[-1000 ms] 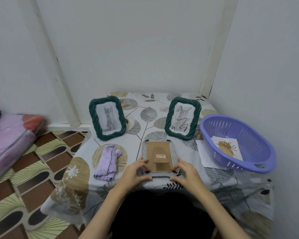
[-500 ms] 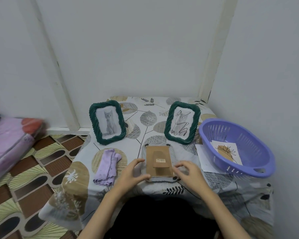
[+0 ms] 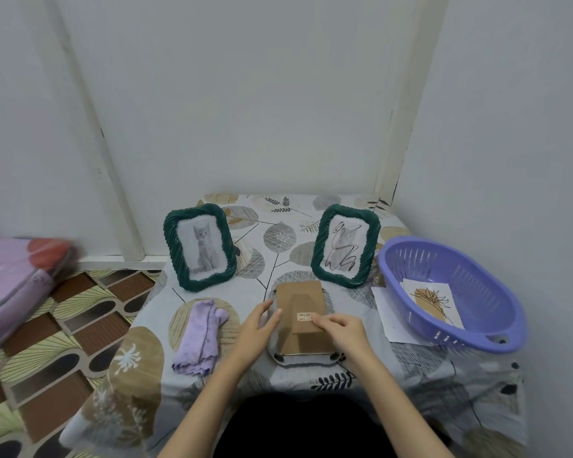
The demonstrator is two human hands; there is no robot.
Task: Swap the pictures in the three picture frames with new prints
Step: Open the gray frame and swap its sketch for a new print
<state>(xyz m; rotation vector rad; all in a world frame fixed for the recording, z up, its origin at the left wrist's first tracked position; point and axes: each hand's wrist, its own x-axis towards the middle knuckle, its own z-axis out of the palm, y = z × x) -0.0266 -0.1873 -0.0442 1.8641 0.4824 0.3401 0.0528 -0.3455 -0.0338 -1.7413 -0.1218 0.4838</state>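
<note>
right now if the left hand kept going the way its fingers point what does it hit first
The left hand points up and right at the face-down frame, so it would probably meet the frame's cardboard back first. Its fingertips already seem to be at the frame's left edge, though depth is unclear.

You face a corner of plain pale walls, with two cream vertical strips running up them. The table sits pushed into that corner under a leaf-printed cloth. Off its left edge the floor shows brown and green patterned tiles, and a pink padded mattress lies at far left.
</note>
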